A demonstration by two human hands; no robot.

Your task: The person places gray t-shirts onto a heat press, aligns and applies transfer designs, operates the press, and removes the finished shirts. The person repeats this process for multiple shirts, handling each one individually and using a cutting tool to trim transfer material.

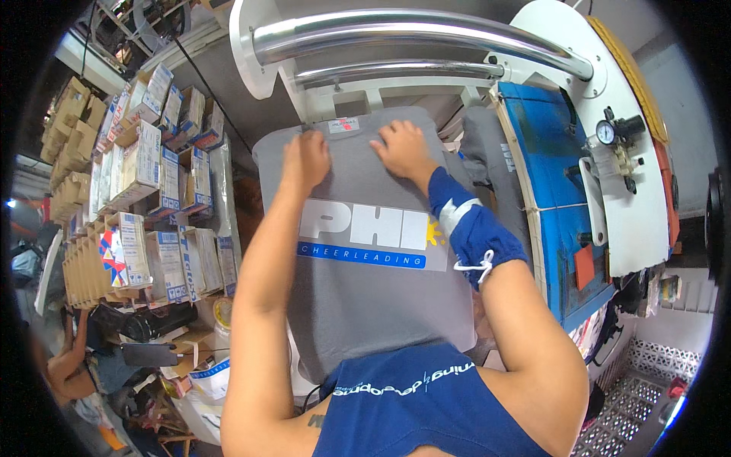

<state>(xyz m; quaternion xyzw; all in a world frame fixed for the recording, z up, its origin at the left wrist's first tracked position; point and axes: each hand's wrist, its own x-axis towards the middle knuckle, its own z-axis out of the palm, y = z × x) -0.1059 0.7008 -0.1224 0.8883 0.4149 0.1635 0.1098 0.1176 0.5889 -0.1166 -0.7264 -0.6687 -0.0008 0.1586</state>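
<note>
A grey shirt (365, 305) is spread over a flat platen in front of me, its neckline with a small label (344, 126) at the far end. Across its middle lies a clear film sheet (438, 263) bearing large white letters, a blue bar and a yellow splash. My left hand (307, 158) is at the far left of the shirt, fingers curled down against the fabric beside the label. To the right of the label, my right hand (403, 151) rests on the cloth with its fingers apart. A blue sleeve (480, 228) with a white tie covers my right forearm.
A white press frame with a thick chrome bar (419, 34) spans the far side. At right stand a blue panel (548, 167), a pressure gauge (605, 132) and another grey garment (491, 156). Stacked cardboard boxes (141, 164) fill the left; another person's arm (72, 350) shows lower left.
</note>
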